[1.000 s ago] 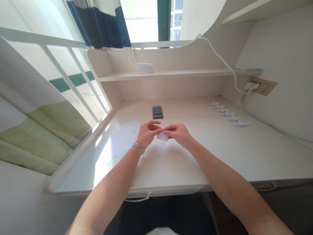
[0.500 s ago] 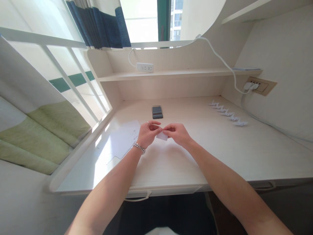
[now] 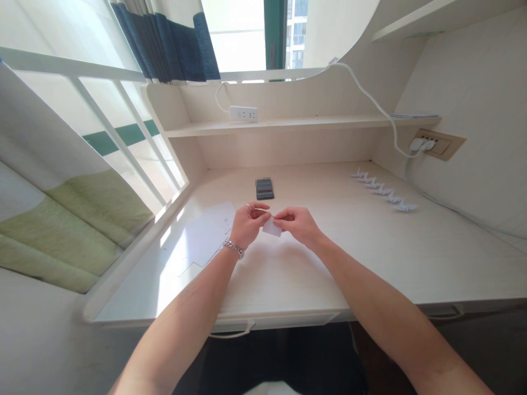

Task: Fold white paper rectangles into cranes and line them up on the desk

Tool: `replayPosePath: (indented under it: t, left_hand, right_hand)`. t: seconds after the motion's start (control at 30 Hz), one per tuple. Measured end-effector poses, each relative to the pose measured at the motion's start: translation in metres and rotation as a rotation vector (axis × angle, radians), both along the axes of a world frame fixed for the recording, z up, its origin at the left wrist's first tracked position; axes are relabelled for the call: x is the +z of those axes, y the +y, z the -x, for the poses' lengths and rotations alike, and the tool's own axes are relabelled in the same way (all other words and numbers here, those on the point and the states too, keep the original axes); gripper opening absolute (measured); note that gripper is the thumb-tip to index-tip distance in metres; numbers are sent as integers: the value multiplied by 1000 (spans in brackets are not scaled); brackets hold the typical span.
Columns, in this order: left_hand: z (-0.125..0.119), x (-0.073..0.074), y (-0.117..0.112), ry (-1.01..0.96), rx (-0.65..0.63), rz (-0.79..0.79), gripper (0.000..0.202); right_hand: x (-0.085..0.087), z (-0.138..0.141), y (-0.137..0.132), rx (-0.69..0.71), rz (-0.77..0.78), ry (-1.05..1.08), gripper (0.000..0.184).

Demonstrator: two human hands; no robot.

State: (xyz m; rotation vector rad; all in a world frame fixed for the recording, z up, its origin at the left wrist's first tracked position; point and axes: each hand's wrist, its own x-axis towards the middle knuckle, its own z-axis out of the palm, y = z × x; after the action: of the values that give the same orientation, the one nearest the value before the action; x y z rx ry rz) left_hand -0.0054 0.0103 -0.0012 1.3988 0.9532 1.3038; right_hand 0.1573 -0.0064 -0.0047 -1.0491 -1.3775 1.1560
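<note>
A small folded piece of white paper (image 3: 272,227) is held up over the middle of the desk, its lower corner pointing down. My left hand (image 3: 248,224), with a ring and a chain bracelet, pinches its upper left edge between thumb and forefinger. On the other side, my right hand (image 3: 300,223) pinches its upper right edge, the fingertips close to those of the left. The fingers cover part of the paper's top. Just beyond the hands lies a dark phone-like device (image 3: 264,188), partly blurred.
Several folded white paper cranes (image 3: 382,190) stand in a slanting row at the right rear. White sheets (image 3: 208,233) lie on the desk left of my hands. A power strip (image 3: 244,114) sits on the shelf, and a white cable (image 3: 370,99) runs to the wall socket (image 3: 439,145).
The folded paper and both hands stay almost in the same place. Only a very slight shift of the view and fingers shows.
</note>
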Motion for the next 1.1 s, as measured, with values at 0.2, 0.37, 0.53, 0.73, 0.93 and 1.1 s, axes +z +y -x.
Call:
replayPosePath:
  t: [0.2,0.37,0.53,0.73,0.93,1.1]
  left_hand:
    - [-2,4,-3,-58,10,62,31]
    - [0,0,-1,-8,-31,6,39]
    - [2,-2,1,-18,3,22,37]
    - [1,-4,2,20,17,4,35]
    - [-1,-6,2,6,27,0,35]
    - [0,-6,4,28,86,-14,35]
  right_hand:
    - [1,0,0,-30,31,63,23]
    - [2,0,-1,-40,-14,22,22]
    - [6,2,-5,-7,40,-23,19]
    - [1,1,-1,57,62,-102,17]
    - [-3,2,1,40,-8,-167,16]
    - [-2,4,-1,14,-44,-245,17]
